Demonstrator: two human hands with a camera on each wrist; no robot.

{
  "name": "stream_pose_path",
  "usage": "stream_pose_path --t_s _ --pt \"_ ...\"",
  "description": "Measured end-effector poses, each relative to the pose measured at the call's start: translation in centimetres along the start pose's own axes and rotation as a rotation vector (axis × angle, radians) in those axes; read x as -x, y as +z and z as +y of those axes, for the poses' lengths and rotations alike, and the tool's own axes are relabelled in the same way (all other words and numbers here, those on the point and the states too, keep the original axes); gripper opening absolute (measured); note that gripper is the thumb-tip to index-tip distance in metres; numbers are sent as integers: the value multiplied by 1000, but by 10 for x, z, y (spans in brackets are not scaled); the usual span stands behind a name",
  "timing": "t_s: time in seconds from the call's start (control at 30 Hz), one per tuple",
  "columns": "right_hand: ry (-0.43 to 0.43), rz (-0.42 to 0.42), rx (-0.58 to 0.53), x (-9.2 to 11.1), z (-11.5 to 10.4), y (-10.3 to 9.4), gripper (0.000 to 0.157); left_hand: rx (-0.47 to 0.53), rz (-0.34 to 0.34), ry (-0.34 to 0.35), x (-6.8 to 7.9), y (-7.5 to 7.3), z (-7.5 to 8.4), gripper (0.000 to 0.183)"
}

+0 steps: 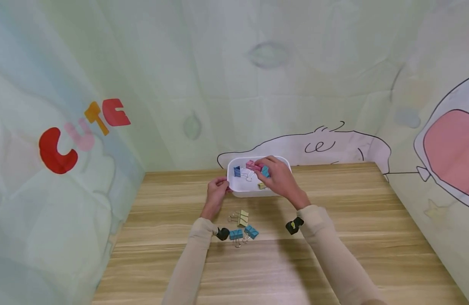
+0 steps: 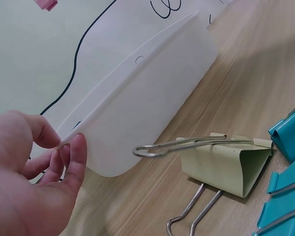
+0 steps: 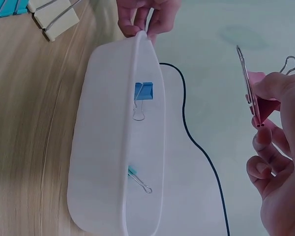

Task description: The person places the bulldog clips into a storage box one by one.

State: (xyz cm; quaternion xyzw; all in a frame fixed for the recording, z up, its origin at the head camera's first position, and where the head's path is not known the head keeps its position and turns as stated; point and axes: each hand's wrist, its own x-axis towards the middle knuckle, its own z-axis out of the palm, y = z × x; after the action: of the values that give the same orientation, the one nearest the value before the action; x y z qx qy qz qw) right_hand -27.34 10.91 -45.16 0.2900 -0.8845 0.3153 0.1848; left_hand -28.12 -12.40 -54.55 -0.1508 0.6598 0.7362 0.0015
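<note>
My left hand [image 1: 217, 194] pinches the left end of a white plastic tub [image 2: 137, 98] by its rim, thumb on one side and fingers on the other. Over the tub, my right hand [image 1: 278, 176] holds a pink binder clip [image 3: 266, 109] between thumb and fingers, its wire handles sticking out. Inside the tub lie a dark blue binder clip [image 3: 144, 91], a teal binder clip [image 1: 265, 171] and a yellow one [image 1: 261, 185], the last partly hidden by the right hand.
On the wooden table [image 1: 173, 254], in front of the tub, lie a pale yellow binder clip [image 1: 242, 218] and two teal binder clips [image 1: 236, 234], near the left wrist. A printed cloth curtain [image 1: 181, 84] rises right behind the tub and along both sides.
</note>
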Motion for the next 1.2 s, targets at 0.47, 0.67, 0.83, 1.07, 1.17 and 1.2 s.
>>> stream_pose_path --t_s 0.47,0.67,0.83,1.07,1.17,1.2 --pt "153 -100 -19 5 3 -1 67 -1 -6 -8 2 1 0 36" --pt "138 -97 -33 6 1 -4 71 -14 -1 -13 1 0 1 36" --pt "139 -113 -31 9 -1 -4 71 -8 -6 -14 1 0 1 37" --pt "127 -140 -31 20 -1 0 70 -4 -12 -16 1 0 1 38" --pt "126 -150 -34 25 -2 0 70 -5 -10 -17 1 0 1 38" --pt "126 -156 -32 27 -3 0 70 -3 -10 -15 0 0 1 38"
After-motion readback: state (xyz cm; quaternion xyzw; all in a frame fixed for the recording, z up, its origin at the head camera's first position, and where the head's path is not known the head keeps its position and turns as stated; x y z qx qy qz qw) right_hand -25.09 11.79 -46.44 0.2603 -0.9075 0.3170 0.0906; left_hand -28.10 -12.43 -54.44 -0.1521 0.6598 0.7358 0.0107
